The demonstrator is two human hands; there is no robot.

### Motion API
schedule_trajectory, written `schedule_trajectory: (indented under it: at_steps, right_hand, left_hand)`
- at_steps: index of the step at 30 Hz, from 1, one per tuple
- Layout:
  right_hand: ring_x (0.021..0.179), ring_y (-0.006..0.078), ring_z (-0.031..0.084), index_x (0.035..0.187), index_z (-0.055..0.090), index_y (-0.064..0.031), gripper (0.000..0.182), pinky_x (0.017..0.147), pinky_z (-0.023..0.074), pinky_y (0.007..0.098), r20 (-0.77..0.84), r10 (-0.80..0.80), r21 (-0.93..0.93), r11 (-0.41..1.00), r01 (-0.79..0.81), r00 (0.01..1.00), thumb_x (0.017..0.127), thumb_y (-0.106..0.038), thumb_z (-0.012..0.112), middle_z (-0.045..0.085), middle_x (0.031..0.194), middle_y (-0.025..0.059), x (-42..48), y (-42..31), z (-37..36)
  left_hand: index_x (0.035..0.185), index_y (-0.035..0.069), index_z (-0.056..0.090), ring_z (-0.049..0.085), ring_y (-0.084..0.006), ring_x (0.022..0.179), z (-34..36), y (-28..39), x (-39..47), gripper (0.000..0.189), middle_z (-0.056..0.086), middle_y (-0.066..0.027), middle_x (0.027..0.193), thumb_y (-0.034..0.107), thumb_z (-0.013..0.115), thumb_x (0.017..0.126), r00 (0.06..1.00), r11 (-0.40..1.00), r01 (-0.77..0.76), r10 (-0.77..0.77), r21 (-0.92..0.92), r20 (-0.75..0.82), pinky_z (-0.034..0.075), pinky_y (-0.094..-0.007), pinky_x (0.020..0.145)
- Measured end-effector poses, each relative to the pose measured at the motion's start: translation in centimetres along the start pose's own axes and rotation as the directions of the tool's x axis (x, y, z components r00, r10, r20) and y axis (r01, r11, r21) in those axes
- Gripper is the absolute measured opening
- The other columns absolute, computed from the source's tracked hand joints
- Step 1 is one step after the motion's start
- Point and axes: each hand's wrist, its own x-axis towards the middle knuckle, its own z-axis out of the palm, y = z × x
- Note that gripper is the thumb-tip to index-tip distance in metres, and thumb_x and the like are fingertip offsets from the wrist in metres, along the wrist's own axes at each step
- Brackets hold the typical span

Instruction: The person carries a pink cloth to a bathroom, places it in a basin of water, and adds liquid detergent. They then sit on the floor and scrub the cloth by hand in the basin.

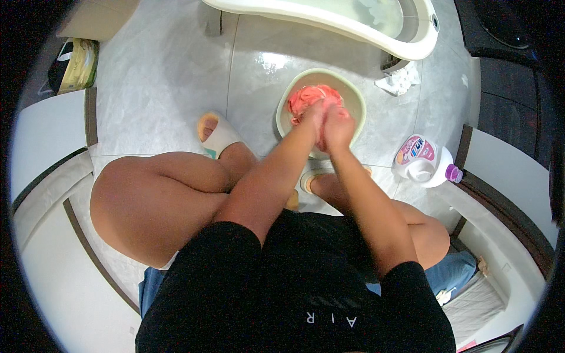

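A pale green plastic basin (pixel 282 110) stands on the tiled floor, and a wet coral-pink cloth (pixel 304 99) lies bunched in it. Both hands are together over the basin's near half, pressed against each other with part of the cloth between them. My left hand (pixel 314 118) is closed on the cloth. Close against it, my right hand (pixel 340 125) also grips the cloth; its fingers are slightly blurred. A fold of the cloth shows below the hands. How each finger lies is partly hidden.
A white baby bathtub (pixel 335 26) holding water stands beyond the basin. To the right are a white detergent bottle with a purple cap (pixel 426 161) and a crumpled white cloth or tissue (pixel 399 81). A yellow package (pixel 79 66) and a cardboard box (pixel 97 17) are at the upper left.
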Motion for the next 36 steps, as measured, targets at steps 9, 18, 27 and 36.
schedule_trajectory:
  at_steps: [9,18,27,36]
  right_hand:
    - [0.074,0.0409,0.07,0.09,0.074,-0.0002,0.024,0.069,0.053,0.0489,-0.2,0.171,-0.085,0.978,-0.191,0.965,0.089,-0.022,0.065,0.071,0.085,0.0255,3.1,1.3,-1.2]
    - [0.067,0.0237,0.061,0.08,0.068,0.0024,0.03,0.067,0.0502,0.0394,-0.038,-0.191,-0.036,0.981,0.19,0.981,0.094,-0.025,0.065,0.069,0.074,0.0205,0.4,0.8,0.2]
    - [0.066,0.0172,0.06,0.079,0.067,0.0003,0.035,0.064,0.0488,0.0381,0.096,-0.181,0.131,0.977,0.168,0.979,0.096,-0.03,0.065,0.064,0.068,0.0138,-3.3,-2.6,-0.2]
    - [0.068,0.0358,0.065,0.079,0.07,0.0002,0.029,0.067,0.0516,0.0439,-0.19,-0.243,-0.283,0.941,0.184,0.951,0.094,-0.024,0.065,0.069,0.078,0.0213,4.5,6.4,-1.9]
  left_hand:
    - [0.097,0.011,0.069,0.07,-0.026,0.095,3.7,-2.9,-0.5,0.034,0.073,-0.0086,0.104,0.04,0.05,0.098,0.997,0.983,0.001,-0.015,-0.182,-0.074,0.056,-0.0454,0.083]
    - [0.093,0.011,0.068,0.069,-0.0293,0.087,-0.5,-2.3,1.0,0.028,0.071,-0.0092,0.095,0.033,0.052,0.099,0.951,0.968,0.106,-0.031,-0.228,0.309,0.056,-0.045,0.078]
    - [0.093,0.013,0.066,0.069,-0.0236,0.084,-1.3,-1.1,1.1,0.027,0.07,-0.0067,0.095,0.038,0.054,0.097,0.993,0.994,-0.034,0.045,-0.102,0.105,0.056,-0.0424,0.082]
    - [0.105,0.013,0.069,0.069,-0.0253,0.093,3.6,-2.7,0.7,0.037,0.072,-0.0079,0.104,0.046,0.057,0.095,0.997,0.998,-0.056,0.054,-0.043,-0.046,0.056,-0.0426,0.088]
